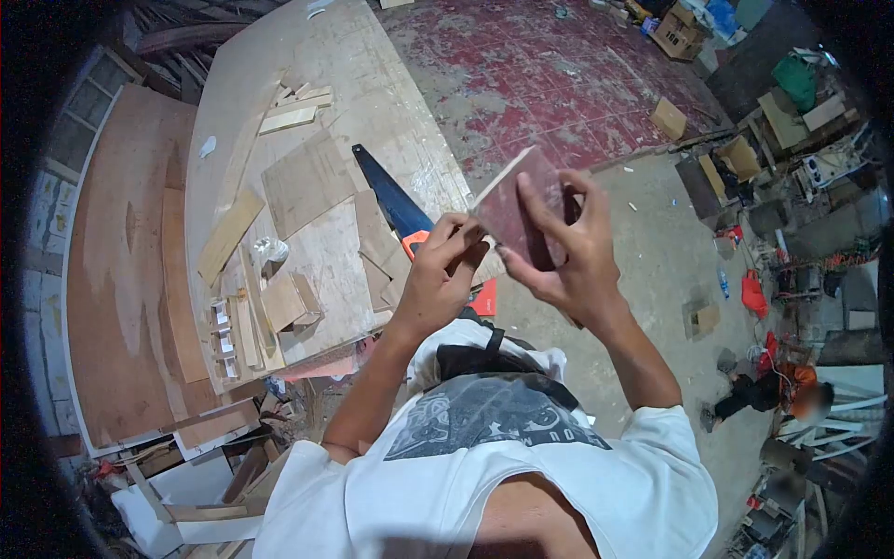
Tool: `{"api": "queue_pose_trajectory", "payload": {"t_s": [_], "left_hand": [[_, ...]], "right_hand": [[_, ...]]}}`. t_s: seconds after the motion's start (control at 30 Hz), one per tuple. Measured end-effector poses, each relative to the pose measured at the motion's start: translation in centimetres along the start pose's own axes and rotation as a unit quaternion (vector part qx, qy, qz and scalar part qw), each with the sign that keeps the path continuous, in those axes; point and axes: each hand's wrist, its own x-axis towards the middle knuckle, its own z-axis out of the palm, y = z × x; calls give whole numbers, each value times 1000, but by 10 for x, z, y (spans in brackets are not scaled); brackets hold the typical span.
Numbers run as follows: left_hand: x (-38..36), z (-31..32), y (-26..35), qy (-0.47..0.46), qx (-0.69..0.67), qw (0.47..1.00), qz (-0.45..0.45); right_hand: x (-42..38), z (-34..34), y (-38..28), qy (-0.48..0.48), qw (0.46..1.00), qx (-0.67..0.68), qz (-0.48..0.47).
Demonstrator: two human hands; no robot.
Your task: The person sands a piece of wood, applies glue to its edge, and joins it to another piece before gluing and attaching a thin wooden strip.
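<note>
A reddish-brown board piece [518, 207] with a pale edge is held up in front of my body, past the table's right edge. My right hand [579, 244] grips it from the right, with fingers spread over its face. At its lower left corner, my left hand [445, 270] has its fingers pinched together; what lies between them is too small to make out. Behind my left hand, a handsaw [389, 194] with a dark blade and orange handle lies on the wooden table [363, 65].
Thin wood sheets [307, 183], strips [231, 237] and a small wooden box [291, 302] lie on the table. A large curved panel [130, 252] stands left. At the right, a person [780, 391] is low down near cartons [738, 158] and clutter.
</note>
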Motion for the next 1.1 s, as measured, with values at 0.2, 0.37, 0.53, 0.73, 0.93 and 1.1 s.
{"api": "queue_pose_trajectory", "payload": {"t_s": [0.2,0.37,0.53,0.73,0.93,1.1], "left_hand": [[-16,-7,-28,9,-68,992,-107],[-62,-28,-88,86,-299,916,-253],[-122,-56,-102,274,-375,822,-329],[-183,-88,-139,350,-341,800,-349],[-192,-134,-151,297,-372,803,-359],[-205,-185,-186,244,-327,847,-341]], "right_hand": [[-4,58,83,-3,981,12,193],[-79,194,166,-103,964,76,233],[-126,270,153,-226,922,-17,313],[-114,329,156,-212,935,-53,279],[-97,351,134,-174,943,-9,283],[-95,367,38,-158,922,256,242]]}}
